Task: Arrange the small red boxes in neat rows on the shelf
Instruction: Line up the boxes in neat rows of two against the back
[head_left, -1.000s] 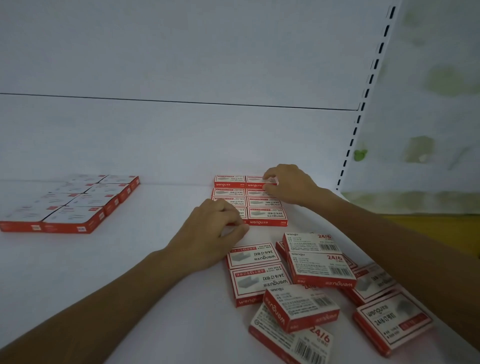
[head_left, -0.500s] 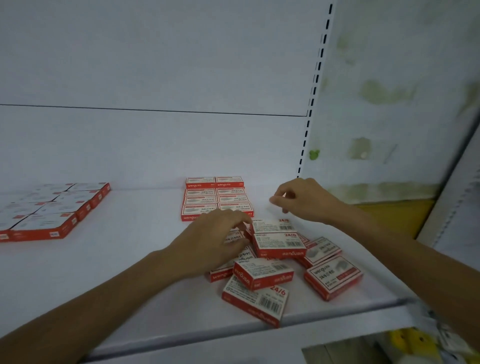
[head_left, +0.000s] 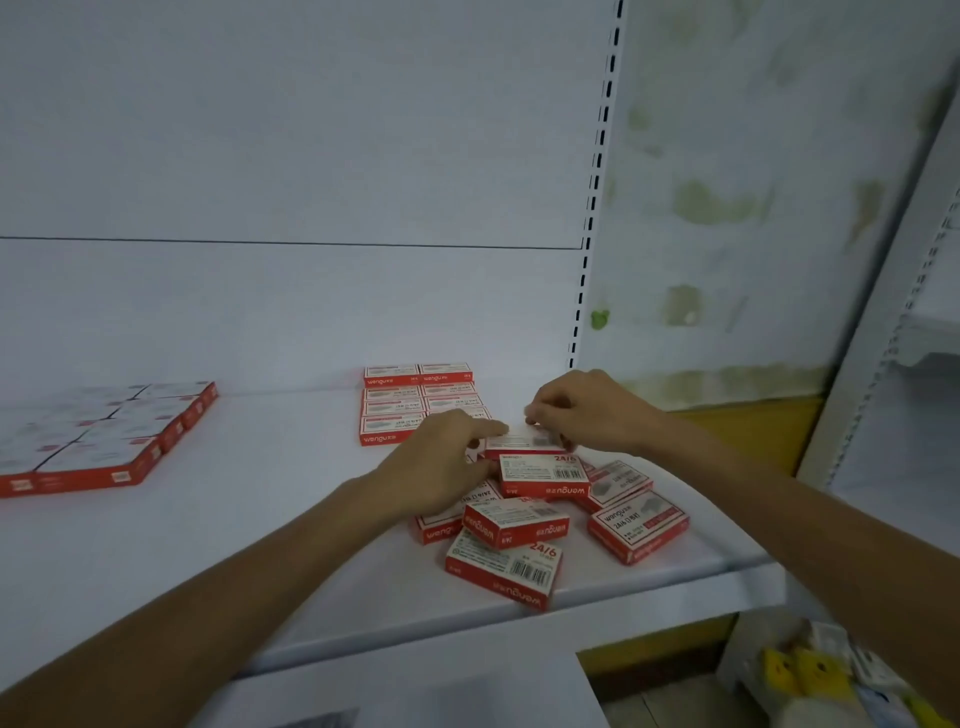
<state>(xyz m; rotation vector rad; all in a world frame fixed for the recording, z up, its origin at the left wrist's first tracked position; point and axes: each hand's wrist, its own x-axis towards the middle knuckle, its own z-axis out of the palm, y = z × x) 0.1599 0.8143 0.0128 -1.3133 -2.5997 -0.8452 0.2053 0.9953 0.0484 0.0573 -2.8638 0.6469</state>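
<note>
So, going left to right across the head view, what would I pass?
First the flat block of red boxes → neat rows of red staple boxes → rightmost loose staple box of the messy pile → yellow items in the bottom corner.

**Red boxes: two tidy blocks, one loose heap**

On the white shelf (head_left: 234, 519), flat red boxes with white printed tops form a neat block (head_left: 410, 410) two wide against the rear edge. A second flat block (head_left: 109, 441) sits at the left edge. Near the front right corner lies a loose heap (head_left: 524, 525) of overlapping, skewed boxes, one box (head_left: 504, 569) reaching the front edge. At the heap's rear, the topmost box (head_left: 524, 442) is held by the left hand (head_left: 441, 467) and right hand (head_left: 587, 410).
</note>
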